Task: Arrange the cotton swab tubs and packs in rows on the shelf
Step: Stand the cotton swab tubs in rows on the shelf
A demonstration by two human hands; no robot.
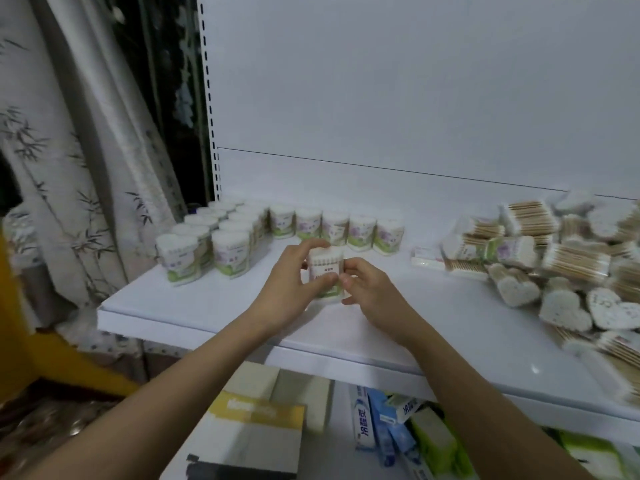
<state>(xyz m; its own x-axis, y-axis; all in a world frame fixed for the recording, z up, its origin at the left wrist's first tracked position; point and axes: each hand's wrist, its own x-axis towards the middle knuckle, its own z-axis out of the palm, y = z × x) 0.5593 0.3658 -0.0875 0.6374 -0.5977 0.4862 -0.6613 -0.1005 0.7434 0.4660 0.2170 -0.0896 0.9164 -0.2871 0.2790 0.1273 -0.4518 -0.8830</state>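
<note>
Here both hands, left hand (289,271) and right hand (367,282), hold one tub (325,268) upright with fingers curled round it, seemingly to stand it squarely on the shelf (214,317) beside the rows of tubs (277,230)

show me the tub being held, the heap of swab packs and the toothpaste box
held cotton swab tub (325,268), head view, on its front label
heap of swab packs (568,261), head view, on a pack's wooden sticks
toothpaste box (362,419), head view, on its white printed face

Single head-worn view, wide-angle (edges bowed), looking forward and down, close over the white shelf (214,317)
</note>
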